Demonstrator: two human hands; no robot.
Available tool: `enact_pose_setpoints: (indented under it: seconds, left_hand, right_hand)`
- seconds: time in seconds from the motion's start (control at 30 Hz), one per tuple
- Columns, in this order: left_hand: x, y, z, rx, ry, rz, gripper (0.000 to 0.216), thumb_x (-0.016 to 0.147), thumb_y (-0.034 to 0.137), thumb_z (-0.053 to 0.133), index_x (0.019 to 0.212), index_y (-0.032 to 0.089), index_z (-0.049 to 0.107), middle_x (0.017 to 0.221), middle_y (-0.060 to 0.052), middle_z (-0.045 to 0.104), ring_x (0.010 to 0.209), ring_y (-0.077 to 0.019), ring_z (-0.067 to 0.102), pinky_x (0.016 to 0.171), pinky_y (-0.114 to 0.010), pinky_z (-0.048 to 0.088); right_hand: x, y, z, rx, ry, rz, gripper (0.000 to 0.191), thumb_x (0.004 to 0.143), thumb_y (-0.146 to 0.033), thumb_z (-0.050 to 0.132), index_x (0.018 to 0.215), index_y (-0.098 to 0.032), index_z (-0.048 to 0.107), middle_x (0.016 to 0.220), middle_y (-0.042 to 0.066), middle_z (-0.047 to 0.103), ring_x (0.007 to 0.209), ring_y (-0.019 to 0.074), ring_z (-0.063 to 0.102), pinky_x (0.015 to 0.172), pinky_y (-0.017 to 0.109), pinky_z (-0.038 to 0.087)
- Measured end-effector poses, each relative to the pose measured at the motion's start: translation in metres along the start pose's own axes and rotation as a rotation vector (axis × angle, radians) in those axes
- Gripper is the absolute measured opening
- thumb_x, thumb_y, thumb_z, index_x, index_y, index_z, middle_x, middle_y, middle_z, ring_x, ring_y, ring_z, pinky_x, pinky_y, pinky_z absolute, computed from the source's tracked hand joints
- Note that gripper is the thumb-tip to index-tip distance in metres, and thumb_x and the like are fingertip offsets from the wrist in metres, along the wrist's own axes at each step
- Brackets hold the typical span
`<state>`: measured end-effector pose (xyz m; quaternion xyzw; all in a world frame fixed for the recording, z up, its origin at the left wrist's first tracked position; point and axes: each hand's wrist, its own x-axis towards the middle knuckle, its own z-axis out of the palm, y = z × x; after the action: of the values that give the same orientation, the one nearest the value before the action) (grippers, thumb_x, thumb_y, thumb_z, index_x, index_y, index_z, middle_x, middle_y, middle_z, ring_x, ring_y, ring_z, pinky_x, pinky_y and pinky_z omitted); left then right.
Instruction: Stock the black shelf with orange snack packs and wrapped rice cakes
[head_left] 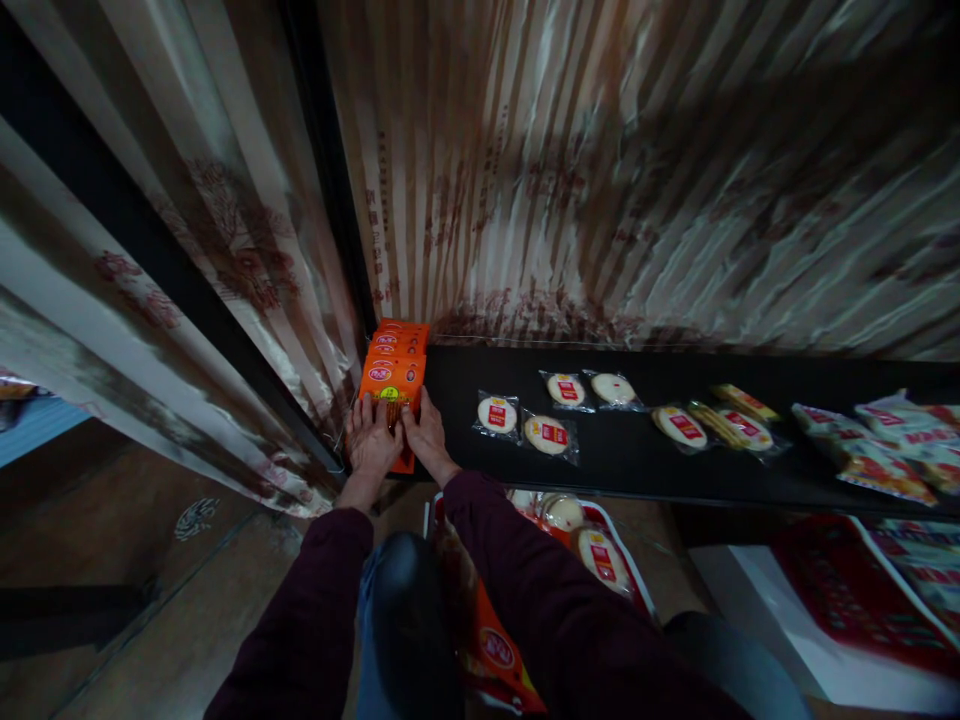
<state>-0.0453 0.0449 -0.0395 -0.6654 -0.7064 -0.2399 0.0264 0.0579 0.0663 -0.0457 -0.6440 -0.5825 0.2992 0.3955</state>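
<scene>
Overlapping orange snack packets [399, 372] lie in a row at the left end of a black shelf [465, 370]. My left hand [371, 438] rests on the front packet's left side, its fingers over the edge and the thumb toward the middle. Against the right side of that packet is my right hand [426, 432], with a finger along the edge and the thumb on top. Between them the two hands grip the front packet. The packet's lower part is partly hidden by my hands. Right of them sit round white crackers in clear wrappers [497, 414].
More wrapped crackers [679, 427] and snack bags [870, 450] lie farther right. Below the shelf stand a basket [643, 585] of packets and crackers, a white box [780, 610] and a red basket [847, 580]. Dark posts [334, 170] and a patterned curtain [480, 200] border the shelf.
</scene>
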Motion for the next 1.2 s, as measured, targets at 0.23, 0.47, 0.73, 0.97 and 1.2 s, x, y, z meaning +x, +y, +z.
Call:
enact_pose_setpoints:
  seconds: [0.23, 0.47, 0.73, 0.97, 1.2]
  left_hand:
    - [0.003, 0.002, 0.007, -0.010, 0.034, -0.041, 0.054, 0.090, 0.039, 0.039, 0.133, 0.007, 0.047, 0.146, -0.022, 0.038, 0.136, -0.0329, 0.033, 0.108, -0.050, 0.032]
    - [0.008, 0.006, 0.002, 0.064, -0.006, -0.048, 0.055, 0.088, 0.039, 0.042, 0.129, 0.004, 0.050, 0.140, -0.024, 0.044, 0.131, -0.0364, 0.039, 0.104, -0.050, 0.036]
    - [0.028, 0.017, 0.004, 0.022, 0.066, -0.019, 0.053, 0.087, 0.036, 0.045, 0.132, 0.010, 0.050, 0.147, -0.021, 0.037, 0.139, -0.0357, 0.028, 0.109, -0.053, 0.030]
    - [0.091, 0.025, 0.018, -0.025, 0.001, -0.096, 0.056, 0.087, 0.038, 0.046, 0.138, 0.014, 0.047, 0.151, -0.020, 0.030, 0.143, -0.0364, 0.017, 0.111, -0.059, 0.022]
    - [0.118, 0.026, 0.034, -0.026, -0.090, -0.108, 0.057, 0.087, 0.044, 0.045, 0.138, 0.019, 0.047, 0.148, -0.018, 0.037, 0.141, -0.0368, 0.022, 0.110, -0.060, 0.023]
  right_hand:
    - [-0.001, 0.004, 0.003, -0.015, 0.027, -0.044, 0.053, 0.090, -0.029, 0.043, 0.140, -0.012, 0.041, 0.140, 0.012, 0.049, 0.130, 0.0230, 0.043, 0.111, 0.040, 0.033]
    - [0.013, 0.007, -0.008, 0.040, 0.009, 0.025, 0.044, 0.091, -0.030, 0.040, 0.131, -0.016, 0.052, 0.127, 0.010, 0.060, 0.120, 0.0219, 0.053, 0.105, 0.037, 0.039]
    - [0.070, 0.020, -0.005, 0.205, 0.139, 0.082, 0.040, 0.091, -0.028, 0.038, 0.124, -0.016, 0.056, 0.125, 0.011, 0.062, 0.116, 0.0190, 0.057, 0.102, 0.036, 0.041]
    - [0.132, 0.030, -0.001, 0.213, 0.204, 0.026, 0.032, 0.088, -0.030, 0.042, 0.108, -0.022, 0.066, 0.096, 0.004, 0.072, 0.087, 0.0171, 0.066, 0.086, 0.035, 0.050]
    - [0.174, 0.027, 0.003, 0.177, 0.187, 0.024, 0.031, 0.085, -0.028, 0.044, 0.098, -0.023, 0.071, 0.087, 0.003, 0.073, 0.080, 0.0154, 0.066, 0.080, 0.029, 0.050]
